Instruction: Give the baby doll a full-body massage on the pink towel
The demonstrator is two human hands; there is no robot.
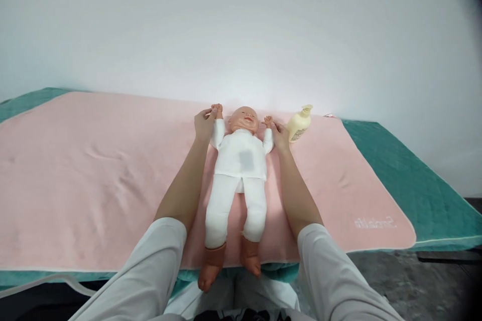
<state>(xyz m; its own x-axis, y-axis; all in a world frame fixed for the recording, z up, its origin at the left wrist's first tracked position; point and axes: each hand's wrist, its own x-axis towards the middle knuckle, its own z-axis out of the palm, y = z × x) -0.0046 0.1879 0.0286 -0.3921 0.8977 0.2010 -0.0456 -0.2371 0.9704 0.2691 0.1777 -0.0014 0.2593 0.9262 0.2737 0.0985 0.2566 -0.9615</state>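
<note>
A baby doll (230, 156) in a white top and white trousers lies on its back, its head away from me and its brown feet towards me. Both its arms are bent upward beside its head. My left hand (204, 125) is closed on the doll's hand on the left side, thumb and fingers pinched around it. On the other side, my right hand (280, 136) grips the doll's other hand or wrist with its fingertips. Close beside my right hand a pale yellow pump bottle (300, 125) leans slightly to the right.
Under the doll is a pink blanket (113, 175) with faint lettering near its right front corner. It covers most of a green padded bed (410, 180). A pale wall (241, 30) stands behind. A white curved tube or rail (68, 279) runs along the front left edge.
</note>
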